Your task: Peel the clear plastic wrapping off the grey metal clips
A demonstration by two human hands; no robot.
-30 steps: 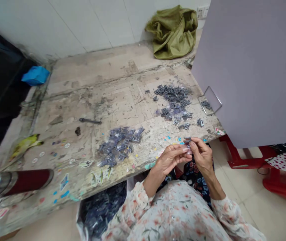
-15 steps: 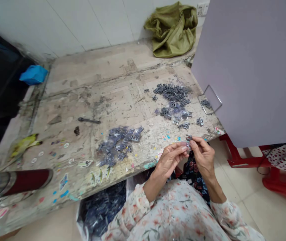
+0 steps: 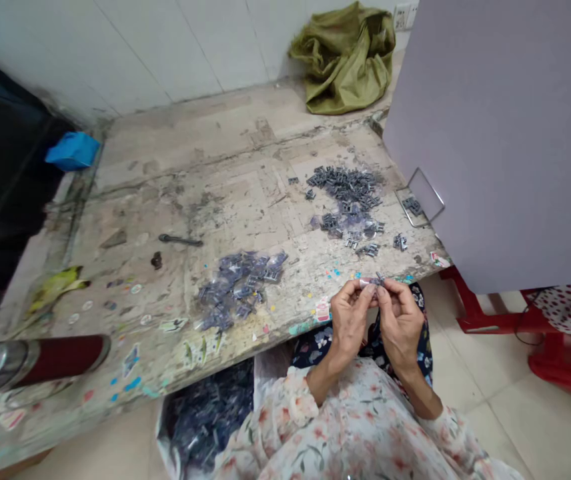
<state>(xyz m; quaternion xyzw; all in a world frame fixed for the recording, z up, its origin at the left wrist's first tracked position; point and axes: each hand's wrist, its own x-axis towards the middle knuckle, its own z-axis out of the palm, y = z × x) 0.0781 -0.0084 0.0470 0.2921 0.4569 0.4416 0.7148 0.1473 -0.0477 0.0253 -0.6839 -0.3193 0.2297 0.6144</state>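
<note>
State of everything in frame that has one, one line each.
left hand: pinching small metal part
right hand: pinching the same part
loose metal parts: heaped on table
bagged parts: piled, sealed unclear
flask: lying on its side
green sack: crumpled, slumped against wall
floor bag: open, filled with packets

Left hand [image 3: 349, 319] and right hand [image 3: 399, 319] meet at near table edge [image 3: 245, 347], fingertips pinching small metal clip [image 3: 376, 281] between them. Bagged clips pile [image 3: 238, 288] left of hands; loose clips pile [image 3: 348, 190] farther back. Green sack [image 3: 345, 57] at wall. Red-bodied flask [image 3: 40, 363] lying at left.
</note>
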